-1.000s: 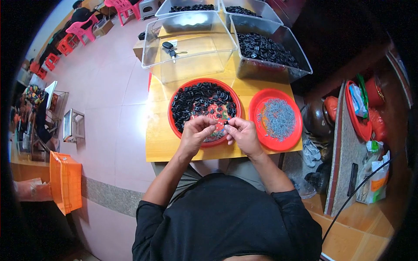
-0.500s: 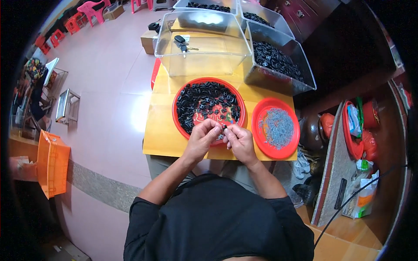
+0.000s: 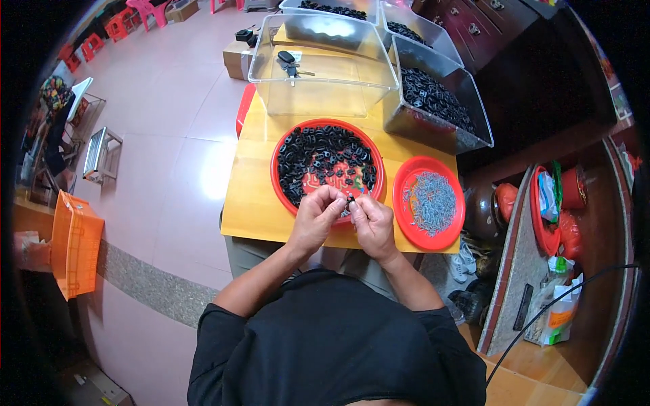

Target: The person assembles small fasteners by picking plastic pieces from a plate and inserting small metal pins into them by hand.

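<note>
My left hand (image 3: 315,215) and my right hand (image 3: 374,223) meet over the near rim of a round red tray (image 3: 381,154). A small black plastic piece (image 3: 350,199) is pinched between my right thumb and fingers. My left thumb and forefinger press together right beside it; whatever they hold is too small to make out. Many loose black plastic pieces (image 3: 292,159) lie in the tray, heaped along its far and left sides. To the right of my right hand, a red oval plate (image 3: 401,227) holds a pile of thin silvery metal pins or screws (image 3: 435,203).
Beyond the tray stands a clear plastic bin (image 3: 325,98), with keys (image 3: 290,66) visible through it. Another clear bin (image 3: 440,132) at the right is heaped with black pieces. All rest on a yellow board (image 3: 247,210). An orange crate (image 3: 78,243) is at far left.
The view has shifted slightly. Both hands stay together over the tray's near rim, and the black piece remains in my right fingers.
</note>
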The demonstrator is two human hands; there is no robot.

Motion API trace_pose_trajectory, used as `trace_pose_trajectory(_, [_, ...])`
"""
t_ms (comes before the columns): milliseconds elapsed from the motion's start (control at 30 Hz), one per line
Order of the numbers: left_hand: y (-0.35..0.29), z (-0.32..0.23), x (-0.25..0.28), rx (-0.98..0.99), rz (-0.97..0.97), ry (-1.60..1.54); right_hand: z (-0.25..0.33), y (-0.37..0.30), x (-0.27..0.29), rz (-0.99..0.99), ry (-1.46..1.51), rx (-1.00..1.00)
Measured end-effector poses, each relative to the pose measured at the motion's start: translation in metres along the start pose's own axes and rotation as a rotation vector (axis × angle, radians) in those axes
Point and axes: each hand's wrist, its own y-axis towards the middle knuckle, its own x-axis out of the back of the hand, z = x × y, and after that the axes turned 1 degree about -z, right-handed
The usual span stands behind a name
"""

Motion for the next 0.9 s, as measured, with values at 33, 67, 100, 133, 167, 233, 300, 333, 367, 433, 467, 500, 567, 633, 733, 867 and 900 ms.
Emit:
trace_pose_trajectory(33, [0.000, 0.001, 0.000, -0.036, -0.008, 0.024, -0.002, -0.001, -0.001, 0.001, -0.001, 0.000])
trace_pose_trajectory(67, [0.000, 0.001, 0.000, -0.036, -0.008, 0.023, -0.006, -0.002, -0.003, 0.002, 0.015, 0.005])
trace_pose_trajectory(100, [0.000, 0.002, 0.000, -0.085, -0.026, 0.104, -0.007, -0.003, -0.004, 0.003, 0.031, 0.009])
trace_pose_trajectory(133, [-0.001, 0.002, 0.000, -0.133, -0.044, 0.184, -0.007, -0.003, -0.005, 0.004, 0.032, 0.008])
trace_pose_trajectory(167, [-0.001, 0.001, 0.001, -0.132, -0.045, 0.184, -0.005, -0.003, -0.005, 0.057, 0.215, -0.172])
trace_pose_trajectory(233, [0.002, -0.004, 0.003, -0.138, 0.001, 0.282, -0.005, -0.003, -0.005, 0.105, 0.396, -0.352])
trace_pose_trajectory(300, [0.006, -0.008, 0.003, -0.124, 0.019, 0.290, -0.008, -0.002, -0.005, 0.080, 0.449, -0.352])
trace_pose_trajectory(333, [0.007, -0.010, 0.004, -0.111, 0.034, 0.299, -0.006, -0.001, -0.005, 0.079, 0.449, -0.352])
trace_pose_trajectory(367, [0.008, -0.011, 0.006, -0.110, 0.035, 0.300, -0.003, 0.000, -0.003, 0.088, 0.463, -0.378])
trace_pose_trajectory(433, [0.009, -0.014, 0.014, 0.062, 0.062, 0.162, -0.002, 0.002, -0.002, 0.098, 0.479, -0.403])
trace_pose_trajectory(467, [0.007, -0.012, 0.018, 0.028, 0.032, 0.169, -0.003, 0.002, -0.003, 0.104, 0.498, -0.415])
trace_pose_trajectory(500, [0.005, -0.018, 0.020, 0.042, -0.016, 0.200, -0.005, 0.001, -0.003, 0.106, 0.516, -0.431])
trace_pose_trajectory(567, [0.003, -0.024, 0.032, -0.013, -0.094, 0.239, -0.015, -0.002, -0.001, 0.100, 0.514, -0.426])
trace_pose_trajectory(633, [0.000, -0.027, 0.050, -0.085, -0.180, 0.322, -0.021, -0.004, 0.001, 0.101, 0.520, -0.420])
trace_pose_trajectory(733, [-0.002, -0.026, 0.068, -0.216, -0.343, 0.544, -0.023, -0.003, 0.005, 0.005, 0.492, -0.401])
trace_pose_trajectory(867, [-0.006, -0.034, 0.062, -0.297, -0.292, 0.982, -0.035, -0.005, 0.004, -0.051, 0.528, -0.404])
trace_pose_trajectory(900, [-0.006, -0.033, 0.059, -0.296, -0.291, 0.990, -0.035, -0.005, 0.004, -0.053, 0.536, -0.404])
